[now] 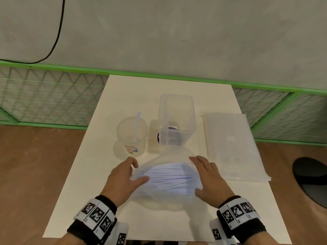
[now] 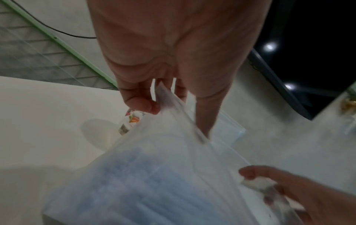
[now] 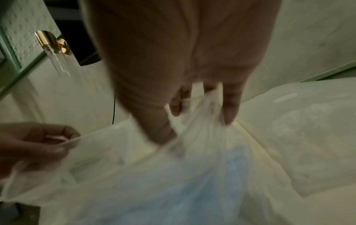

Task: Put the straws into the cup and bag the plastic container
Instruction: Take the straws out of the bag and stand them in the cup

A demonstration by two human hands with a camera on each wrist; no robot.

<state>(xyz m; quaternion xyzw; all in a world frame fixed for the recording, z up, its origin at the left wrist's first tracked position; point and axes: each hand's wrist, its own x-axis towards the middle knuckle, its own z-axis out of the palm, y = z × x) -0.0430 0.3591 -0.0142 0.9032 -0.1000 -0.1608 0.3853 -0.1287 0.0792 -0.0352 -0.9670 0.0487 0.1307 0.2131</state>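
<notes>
two hands: left hand [image 1: 122, 177], right hand [image 1: 209, 177] each pinch straw bag [image 1: 168, 181]; one cup [image 1: 131, 137], one straw [image 1: 137, 126] inside.

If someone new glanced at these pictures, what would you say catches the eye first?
Most striking is the clear bag of straws at the near centre of the white mat, with the left hand and right hand pinching its film on either side. Behind it stand a cup holding one straw and a tall plastic container.
</notes>
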